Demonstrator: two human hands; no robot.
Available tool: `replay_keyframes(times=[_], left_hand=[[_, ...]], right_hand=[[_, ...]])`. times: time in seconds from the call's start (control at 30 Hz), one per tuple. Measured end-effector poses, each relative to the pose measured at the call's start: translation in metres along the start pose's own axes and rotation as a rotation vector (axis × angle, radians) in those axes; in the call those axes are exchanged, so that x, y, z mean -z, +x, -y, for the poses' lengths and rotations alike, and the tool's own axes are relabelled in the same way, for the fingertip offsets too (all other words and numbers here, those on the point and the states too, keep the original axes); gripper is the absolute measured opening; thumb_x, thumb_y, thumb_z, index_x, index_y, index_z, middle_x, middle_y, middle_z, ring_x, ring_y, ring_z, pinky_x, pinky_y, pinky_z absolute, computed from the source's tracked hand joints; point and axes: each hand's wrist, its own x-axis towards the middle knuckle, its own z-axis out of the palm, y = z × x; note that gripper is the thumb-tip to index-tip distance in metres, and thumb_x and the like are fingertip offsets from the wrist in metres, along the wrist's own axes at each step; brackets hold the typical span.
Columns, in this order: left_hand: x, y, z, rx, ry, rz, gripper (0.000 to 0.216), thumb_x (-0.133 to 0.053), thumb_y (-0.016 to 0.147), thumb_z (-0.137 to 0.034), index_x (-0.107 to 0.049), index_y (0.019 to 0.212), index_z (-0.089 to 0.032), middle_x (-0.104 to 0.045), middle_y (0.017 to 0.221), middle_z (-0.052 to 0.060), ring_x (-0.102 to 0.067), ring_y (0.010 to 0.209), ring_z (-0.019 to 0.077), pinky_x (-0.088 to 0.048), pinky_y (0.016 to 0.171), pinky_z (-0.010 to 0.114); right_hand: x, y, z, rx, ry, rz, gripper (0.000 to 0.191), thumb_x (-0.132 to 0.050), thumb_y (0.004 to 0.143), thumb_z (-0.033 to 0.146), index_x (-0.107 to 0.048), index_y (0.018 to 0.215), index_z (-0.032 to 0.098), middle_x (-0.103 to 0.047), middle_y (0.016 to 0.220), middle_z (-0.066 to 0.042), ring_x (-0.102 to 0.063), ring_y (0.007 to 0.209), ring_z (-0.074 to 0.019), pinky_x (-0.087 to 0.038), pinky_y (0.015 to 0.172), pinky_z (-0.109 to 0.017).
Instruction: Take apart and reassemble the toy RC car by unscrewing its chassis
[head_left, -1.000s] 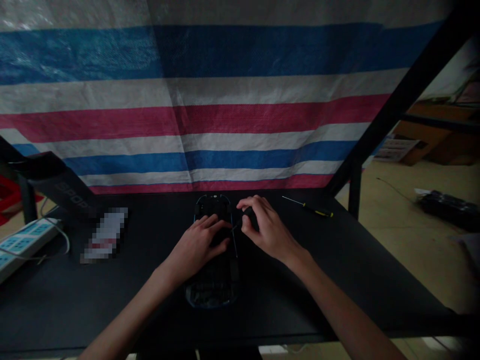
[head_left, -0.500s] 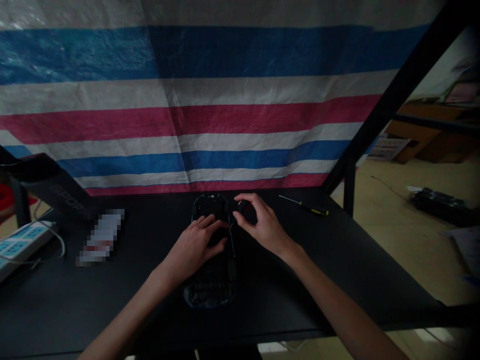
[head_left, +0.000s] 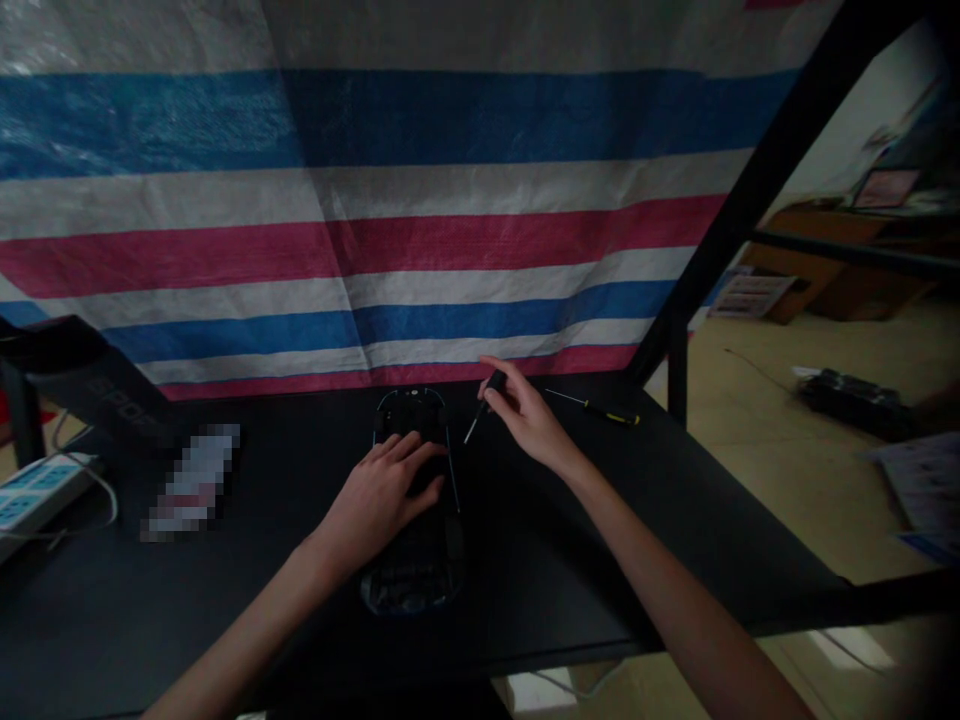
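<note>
A dark toy car (head_left: pixel 412 580) lies on the black table, its underside seemingly facing up. Across its middle rests my left hand (head_left: pixel 394 480), fingers laid flat and thumb apart, pressing on it from above. My right hand (head_left: pixel 525 410) is closed round the dark handle of a small screwdriver (head_left: pixel 475 422), just right of the car. The screwdriver's thin shaft slants down to the left, its tip apart from the car. What lies beneath my left palm is hidden.
A second screwdriver (head_left: pixel 609 412), black and yellow, lies at the table's back right. On the left are a blurred-out flat item (head_left: pixel 195 480), a white power strip (head_left: pixel 45 490) and a dark container (head_left: pixel 105 385). A striped sheet (head_left: pixel 450 240) hangs behind the black table (head_left: pixel 300 640).
My right hand has drawn the screwdriver up and away from the car's right edge. My left hand stays on the car. The whole view has shifted slightly.
</note>
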Motion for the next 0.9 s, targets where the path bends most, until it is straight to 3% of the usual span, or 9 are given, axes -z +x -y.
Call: replay_keyframes(times=[0.13, 0.3, 0.53, 0.7, 0.9], left_hand=[[-0.001, -0.003, -0.002, 0.007, 0.027, -0.004, 0.028, -0.053, 0.107, -0.035, -0.062, 0.133, -0.029, -0.064, 0.119, 0.005, -0.065, 0.113, 0.028, -0.055, 0.102, 0.049], [0.002, -0.004, -0.001, -0.012, 0.015, 0.01, 0.025, -0.055, 0.107, -0.035, -0.063, 0.13, -0.029, -0.065, 0.116, 0.003, -0.066, 0.112, 0.0258, -0.055, 0.102, 0.044], [0.012, 0.007, 0.0, -0.038, -0.049, 0.06, 0.022, -0.058, 0.104, -0.032, -0.065, 0.124, -0.027, -0.069, 0.117, 0.004, -0.068, 0.109, 0.0251, -0.056, 0.093, 0.039], [0.019, 0.021, 0.003, -0.023, -0.089, 0.173, 0.019, -0.059, 0.102, -0.03, -0.066, 0.119, -0.026, -0.07, 0.098, 0.001, -0.068, 0.084, 0.0195, -0.049, 0.071, 0.03], [0.022, 0.036, 0.007, 0.019, -0.145, 0.278, 0.019, -0.057, 0.103, -0.034, -0.066, 0.116, -0.023, -0.07, 0.093, 0.001, -0.068, 0.083, 0.0197, -0.044, 0.07, 0.029]], right_hand=[[0.002, 0.0, -0.027, -0.118, -0.069, 0.06, 0.044, -0.05, 0.102, 0.034, -0.053, 0.145, 0.024, -0.068, 0.095, -0.004, -0.067, 0.089, -0.0212, -0.053, 0.09, -0.039], [-0.014, -0.007, -0.029, -0.145, -0.111, 0.2, 0.042, -0.051, 0.101, 0.031, -0.057, 0.143, 0.024, -0.07, 0.092, -0.002, -0.067, 0.084, -0.0188, -0.051, 0.086, -0.036], [-0.02, -0.01, -0.022, -0.133, -0.139, 0.278, 0.042, -0.049, 0.103, 0.03, -0.056, 0.144, 0.025, -0.073, 0.11, -0.004, -0.069, 0.098, -0.0195, -0.051, 0.095, -0.038], [-0.027, -0.012, -0.024, -0.125, -0.127, 0.299, 0.043, -0.048, 0.103, 0.026, -0.054, 0.145, 0.022, -0.074, 0.125, -0.009, -0.071, 0.114, -0.0227, -0.051, 0.103, -0.042], [-0.034, -0.014, -0.022, -0.121, -0.12, 0.307, 0.046, -0.049, 0.103, 0.023, -0.053, 0.148, 0.024, -0.073, 0.135, -0.011, -0.067, 0.129, -0.0261, -0.049, 0.112, -0.048]])
